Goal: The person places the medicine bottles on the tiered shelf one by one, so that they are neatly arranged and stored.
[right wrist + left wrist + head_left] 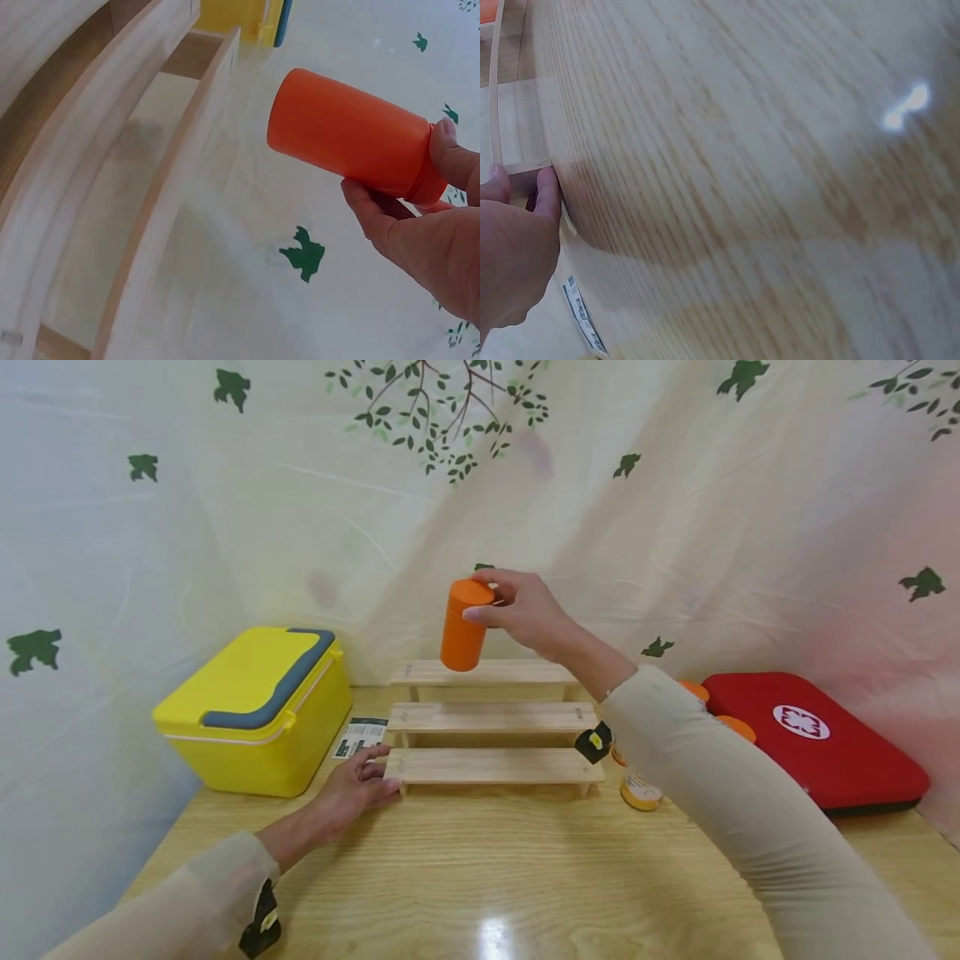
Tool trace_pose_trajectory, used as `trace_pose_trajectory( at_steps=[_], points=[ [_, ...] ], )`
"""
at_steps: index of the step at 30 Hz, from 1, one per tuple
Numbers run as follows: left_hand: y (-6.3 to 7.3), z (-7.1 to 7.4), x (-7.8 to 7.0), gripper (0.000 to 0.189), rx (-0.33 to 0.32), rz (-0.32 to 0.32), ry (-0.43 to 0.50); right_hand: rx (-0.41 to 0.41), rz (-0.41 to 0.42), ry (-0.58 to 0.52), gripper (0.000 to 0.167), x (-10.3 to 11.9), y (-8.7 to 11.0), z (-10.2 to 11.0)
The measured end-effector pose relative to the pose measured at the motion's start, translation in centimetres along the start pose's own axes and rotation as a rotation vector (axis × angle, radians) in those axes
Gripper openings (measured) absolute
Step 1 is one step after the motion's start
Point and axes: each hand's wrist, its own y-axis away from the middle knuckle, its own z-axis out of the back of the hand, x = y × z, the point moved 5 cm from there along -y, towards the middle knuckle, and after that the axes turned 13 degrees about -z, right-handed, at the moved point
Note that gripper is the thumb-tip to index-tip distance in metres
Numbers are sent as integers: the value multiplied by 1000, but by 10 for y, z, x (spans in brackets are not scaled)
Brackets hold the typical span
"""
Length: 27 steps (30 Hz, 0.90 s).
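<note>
My right hand (528,614) grips an orange lidded canister (462,631) near its lid. Slightly tilted, the canister hangs in the air above the top step of a three-tier wooden display rack (495,764). In the right wrist view, thumb and fingers wrap the lid end of the canister (349,135), apart from the rack (169,172). My left hand (352,789) holds the left end of the rack's lowest step. The left wrist view shows the thumb and a finger of that hand (517,247) pinching the board's end (529,166).
A yellow box (247,710) with a blue-grey handle stands left of the rack, with a printed card (362,737) between them. At right lie a red case (810,735) and orange-lidded containers (641,792), partly hidden by my right sleeve. A leaf-patterned curtain (300,527) hangs behind.
</note>
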Motion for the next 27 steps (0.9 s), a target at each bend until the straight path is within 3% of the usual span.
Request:
trace_pose_trajectory(
  at_steps=[10,20,27],
  points=[
    [-2,-1,3,60,3,7,-3,20,24,-66,43,-2,-24,-23],
    [0,-1,-1,57,9,-5,43,6,-94,-71,45,-13,-38,-34],
    [1,-2,-2,58,17,-9,51,1,-127,-23,46,-19,-44,-39]
  ],
)
